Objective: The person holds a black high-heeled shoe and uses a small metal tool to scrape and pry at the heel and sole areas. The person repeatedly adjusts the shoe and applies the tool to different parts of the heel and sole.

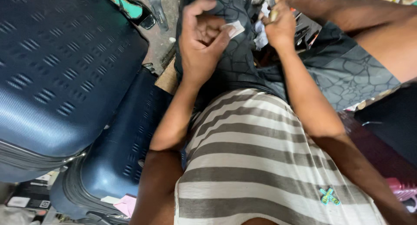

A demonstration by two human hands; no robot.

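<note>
Over the person's lap, both bare hands are raised above dark patterned shorts (236, 55) with a cracked, web-like print. The left hand (200, 42) is curled, palm turned up toward the camera, fingers bent inward in a loose hook, and the thumb and forefinger pinch a small white scrap (236, 28) that looks like paper or tape. The scrap sits just at the fingertips, against the dark cloth of the shorts. The right hand (280, 27) is closed in a fist a little to the side, near the left one but not touching it, and a thin pale, yellowish object (273, 15) pokes out of the top of the fist; it is too blurred to tell what it is. Behind the right hand lies some crumpled white material (260, 36), partly hidden. A grey and white striped shirt (256, 164) fills the lower middle of the view, with a small teal mark near its hem. To the person's left stands a big dark blue hard-shell suitcase (61, 73) with ribbed dimples, and a second blue suitcase (117, 164) lies lower, just beside the left forearm. A pink piece of paper (126, 204) rests against that lower case. A teal and black strap (130, 8) lies on the floor above the cases.
</note>
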